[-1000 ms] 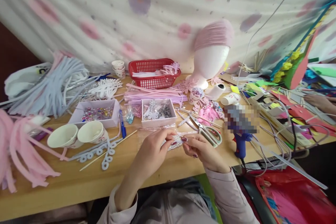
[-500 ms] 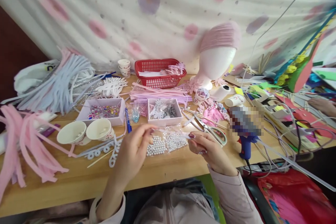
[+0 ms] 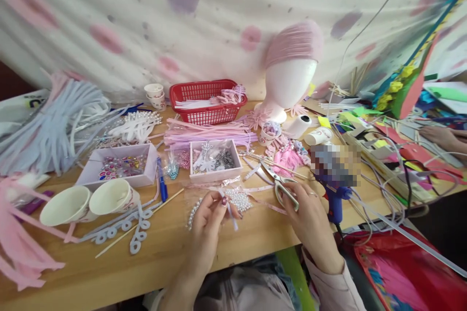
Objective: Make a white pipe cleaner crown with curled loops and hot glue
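My left hand [image 3: 208,226] pinches a short pale lavender fuzzy strip [image 3: 229,209], like a piece of pipe cleaner, between thumb and fingers. Beneath and behind it lies a clear bag of white pearl beads [image 3: 241,200]. Over to the right, my right hand [image 3: 310,216] has its fingers on the handles of the scissors [image 3: 278,185], which lie with the blades pointing away to the left. The fingers partly cover the handle loops. A thin printed measuring tape [image 3: 268,205] runs across the table between the hands.
A white box of charms [image 3: 215,175], a box of coloured gems [image 3: 148,180], two paper cups [image 3: 109,197] and a blue pen [image 3: 162,184] stand around. Right of the scissors is a blue glue gun [image 3: 334,206] with cords. Behind are a red basket [image 3: 207,115] and a mannequin head [image 3: 288,80]. Another person's hand [image 3: 443,138] is far right.
The strip was stretched between both hands. Now only my left hand holds it, and my right hand has moved right onto the scissors. The view has turned slightly to the right.
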Demonstrator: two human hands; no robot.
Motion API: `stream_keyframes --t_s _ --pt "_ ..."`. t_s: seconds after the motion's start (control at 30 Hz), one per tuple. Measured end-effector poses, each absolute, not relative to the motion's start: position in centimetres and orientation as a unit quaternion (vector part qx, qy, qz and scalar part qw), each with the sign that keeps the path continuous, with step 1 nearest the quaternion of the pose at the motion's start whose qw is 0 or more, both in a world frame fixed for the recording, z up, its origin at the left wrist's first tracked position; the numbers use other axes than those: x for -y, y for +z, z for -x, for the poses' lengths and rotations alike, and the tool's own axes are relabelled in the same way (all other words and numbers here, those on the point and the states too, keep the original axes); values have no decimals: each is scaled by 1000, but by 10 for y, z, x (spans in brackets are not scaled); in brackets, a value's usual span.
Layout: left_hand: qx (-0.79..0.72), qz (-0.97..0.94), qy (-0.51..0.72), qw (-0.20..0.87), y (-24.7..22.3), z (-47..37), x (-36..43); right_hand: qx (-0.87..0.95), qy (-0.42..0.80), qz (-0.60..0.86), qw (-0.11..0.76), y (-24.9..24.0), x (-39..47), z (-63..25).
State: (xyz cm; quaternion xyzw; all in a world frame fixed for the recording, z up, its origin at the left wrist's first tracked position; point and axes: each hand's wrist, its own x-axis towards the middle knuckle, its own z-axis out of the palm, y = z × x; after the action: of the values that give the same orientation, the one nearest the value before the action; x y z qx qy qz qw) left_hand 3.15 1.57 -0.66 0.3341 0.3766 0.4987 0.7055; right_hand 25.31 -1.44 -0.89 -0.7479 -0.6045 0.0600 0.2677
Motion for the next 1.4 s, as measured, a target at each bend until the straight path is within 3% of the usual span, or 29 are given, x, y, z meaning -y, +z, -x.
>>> stream_keyframes --t_s 0.1,0.3,0.53,0.73,0.9,1.4 --pt "-381 -363 472 707 -2 -38 -18 605 -6 773 193 -24 8 -273" --pt "-451 -471 408 639 6 -43 -22 601 14 775 195 -19 4 -291" --pt "-484 -566 401 534 19 -56 -33 529 346 616 471 0 32 -277" --pt "-440 -690 402 411 27 -74 -34 588 365 615 377 -1 38 -250" --pt "-426 -724 399 369 28 -86 -32 602 366 640 308 5 31 -250" --pt "-424 -714 363 422 20 -98 -32 586 387 605 374 -13 35 -256"
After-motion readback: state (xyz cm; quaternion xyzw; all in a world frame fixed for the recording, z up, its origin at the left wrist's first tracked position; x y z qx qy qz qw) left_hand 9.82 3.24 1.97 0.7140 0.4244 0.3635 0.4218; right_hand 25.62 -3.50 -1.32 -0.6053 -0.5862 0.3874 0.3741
